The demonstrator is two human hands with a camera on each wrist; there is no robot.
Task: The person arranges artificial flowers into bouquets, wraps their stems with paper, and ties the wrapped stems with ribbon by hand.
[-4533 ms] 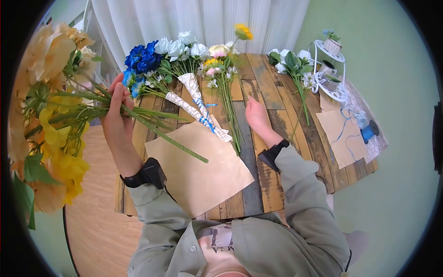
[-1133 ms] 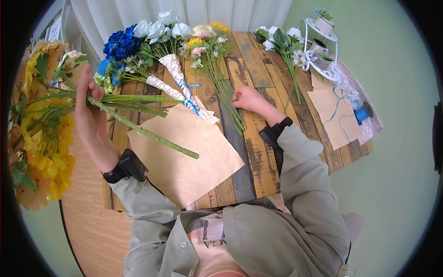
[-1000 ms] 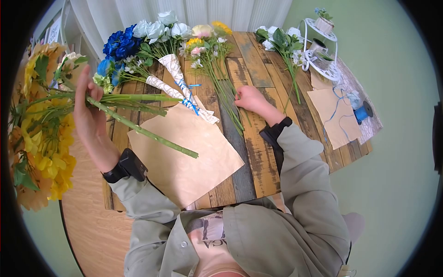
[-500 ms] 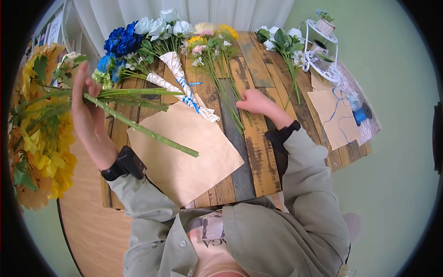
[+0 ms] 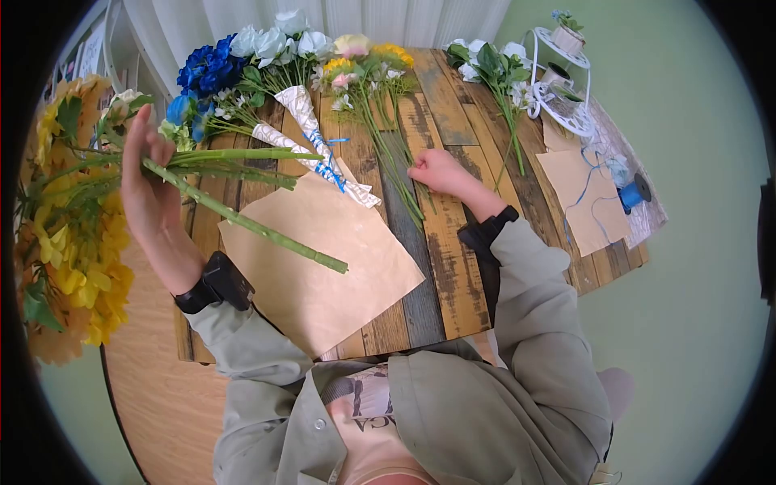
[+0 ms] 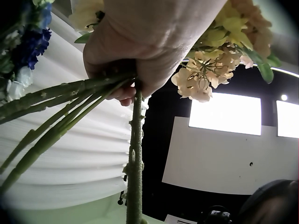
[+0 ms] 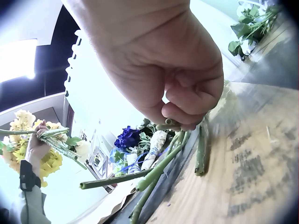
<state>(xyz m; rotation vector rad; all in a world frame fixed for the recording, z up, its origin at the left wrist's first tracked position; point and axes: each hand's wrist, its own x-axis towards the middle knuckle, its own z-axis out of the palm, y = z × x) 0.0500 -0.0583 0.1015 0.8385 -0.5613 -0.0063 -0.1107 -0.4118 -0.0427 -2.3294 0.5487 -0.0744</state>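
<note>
The left hand grips a bundle of thick green stems at the left, above the table's edge; yellow and peach flowers hang at its far side. In the left wrist view the fingers of that hand curl round the stems. The right hand pinches a thin stem at the lower part of the yellow and pink flower bunch lying on the table. The right wrist view shows cut stem ends under the curled fingers of the right hand.
Brown paper lies in front on the wooden table. Two wrapped bouquets with blue and white flowers lie behind it. At the right are white flowers, a white stand, a blue ribbon spool and smaller paper.
Since the earliest frame, the left hand and its bundle have moved left. The right hand has brought a yellow flower down onto the bunch. Over the last second both hands have shifted only slightly.
</note>
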